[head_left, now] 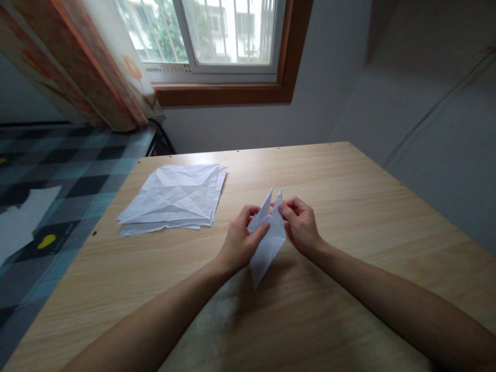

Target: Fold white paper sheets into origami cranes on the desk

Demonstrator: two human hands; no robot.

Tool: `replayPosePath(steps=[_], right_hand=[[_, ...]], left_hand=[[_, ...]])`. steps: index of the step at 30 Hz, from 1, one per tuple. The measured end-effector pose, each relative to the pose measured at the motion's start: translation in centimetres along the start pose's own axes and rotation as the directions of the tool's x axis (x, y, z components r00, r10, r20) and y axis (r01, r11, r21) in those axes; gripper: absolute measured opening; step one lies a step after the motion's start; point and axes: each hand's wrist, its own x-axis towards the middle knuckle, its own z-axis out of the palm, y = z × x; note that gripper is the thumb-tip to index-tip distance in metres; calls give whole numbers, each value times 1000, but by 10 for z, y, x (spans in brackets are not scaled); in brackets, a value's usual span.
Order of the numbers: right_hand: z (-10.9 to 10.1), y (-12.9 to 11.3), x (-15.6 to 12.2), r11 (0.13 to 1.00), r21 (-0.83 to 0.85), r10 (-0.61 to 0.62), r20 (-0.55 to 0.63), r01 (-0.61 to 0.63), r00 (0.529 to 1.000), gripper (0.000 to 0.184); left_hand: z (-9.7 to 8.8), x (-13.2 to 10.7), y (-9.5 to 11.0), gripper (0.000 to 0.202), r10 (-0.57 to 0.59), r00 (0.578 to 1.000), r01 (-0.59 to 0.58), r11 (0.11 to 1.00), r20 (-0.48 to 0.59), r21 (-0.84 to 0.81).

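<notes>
A folded white paper shape (267,248), narrow and pointed at both ends, is held just above the wooden table (349,206). My left hand (240,240) pinches its left upper flap between thumb and fingers. My right hand (300,225) pinches the right upper flap near the two top points. Both hands are closed on the paper, and its lower tip points toward me.
A stack of creased white paper sheets (174,199) lies on the table to the left. A bed with a checked cover (58,175) stands beyond the table's left edge. A curtain (101,62) and window (217,36) are behind; grey walls close the right.
</notes>
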Motion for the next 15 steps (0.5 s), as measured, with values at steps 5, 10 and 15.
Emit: replayPosePath(steps=[5,10,15], right_hand=[[0,1,1,998,65,-1,32,-1,999,26],[1,-3,-2,986,146,39,237,-76,971,39],[0,-5,-4,980,138,102,274,-144,956,42]], left_hand=[[0,2,0,26,-9,998,6,999,-63,-48],[-1,6,-1,27,-45,981,15,987,-189,-157],[-2,9,-6,30,-128,968,60,954,-217,-295]])
